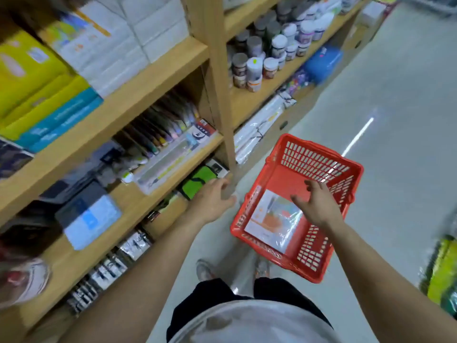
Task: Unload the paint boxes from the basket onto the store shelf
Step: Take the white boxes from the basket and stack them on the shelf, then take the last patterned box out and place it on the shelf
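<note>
A red plastic basket [321, 167] stands on the floor beside the wooden store shelf [138, 78]. One flat white paint box [269, 224] in clear wrap lies on the basket's bottom at its near left corner. My right hand [319, 204] hovers over the basket just right of the box, fingers spread, holding nothing. Left of the basket, my left hand [212, 201] hangs in front of the shelf's lower level, fingers apart and empty. White boxes [138, 33] are stacked on the upper shelf.
The shelf holds yellow and blue packs [37, 95], marker sets [163, 129], paint jars [267, 55] and packaged goods lower down. A wooden upright [217, 82] stands between the bays. Grey aisle floor [395, 120] stretches to the right. Green and yellow goods [442, 273] sit at the right edge.
</note>
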`<state>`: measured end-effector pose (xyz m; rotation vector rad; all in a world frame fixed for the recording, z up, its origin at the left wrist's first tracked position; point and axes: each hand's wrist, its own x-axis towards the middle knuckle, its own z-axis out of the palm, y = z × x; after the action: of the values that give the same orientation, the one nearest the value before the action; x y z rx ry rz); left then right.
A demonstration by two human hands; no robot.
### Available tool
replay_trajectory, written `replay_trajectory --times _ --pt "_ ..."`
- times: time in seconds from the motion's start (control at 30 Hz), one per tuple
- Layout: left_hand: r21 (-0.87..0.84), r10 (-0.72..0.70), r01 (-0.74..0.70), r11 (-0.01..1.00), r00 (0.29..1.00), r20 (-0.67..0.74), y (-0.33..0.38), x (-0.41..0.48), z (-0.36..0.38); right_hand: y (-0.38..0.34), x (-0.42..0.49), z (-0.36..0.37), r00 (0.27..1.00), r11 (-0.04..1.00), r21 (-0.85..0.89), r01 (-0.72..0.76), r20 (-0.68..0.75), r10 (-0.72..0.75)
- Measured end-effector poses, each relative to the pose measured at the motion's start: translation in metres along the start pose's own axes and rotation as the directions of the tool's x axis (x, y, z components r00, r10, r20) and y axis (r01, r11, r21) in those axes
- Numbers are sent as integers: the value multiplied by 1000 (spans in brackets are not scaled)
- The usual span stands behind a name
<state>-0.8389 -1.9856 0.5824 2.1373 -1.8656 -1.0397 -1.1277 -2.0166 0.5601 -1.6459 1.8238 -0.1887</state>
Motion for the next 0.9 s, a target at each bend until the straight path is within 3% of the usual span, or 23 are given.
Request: replay_trajectory --times 0.1,0.3,0.47,0.63,0.83,0.9 --pt "22 7 -9 1000 998 58 13 43 41 52 8 11 986 986 16 -165 35 164" --pt "72 -1 -5 997 996 87 5 109 119 118 39 79 937 943 50 -329 142 320" --pt "-219 10 21 976 990 142 -19 138 172 150 75 161 874 876 107 -471 193 446" --pt "-260 24 -28 965 1000 -20 -43 148 201 166 94 228 763 748 191 -635 306 570" --pt "-217 25 -42 975 996 -80 -46 149 206 169 94 252 705 629 333 -703 205 679" --pt "-214 31 -48 976 996 -81 -44 148 206 173 97 247 725 608 421 -673 212 655"
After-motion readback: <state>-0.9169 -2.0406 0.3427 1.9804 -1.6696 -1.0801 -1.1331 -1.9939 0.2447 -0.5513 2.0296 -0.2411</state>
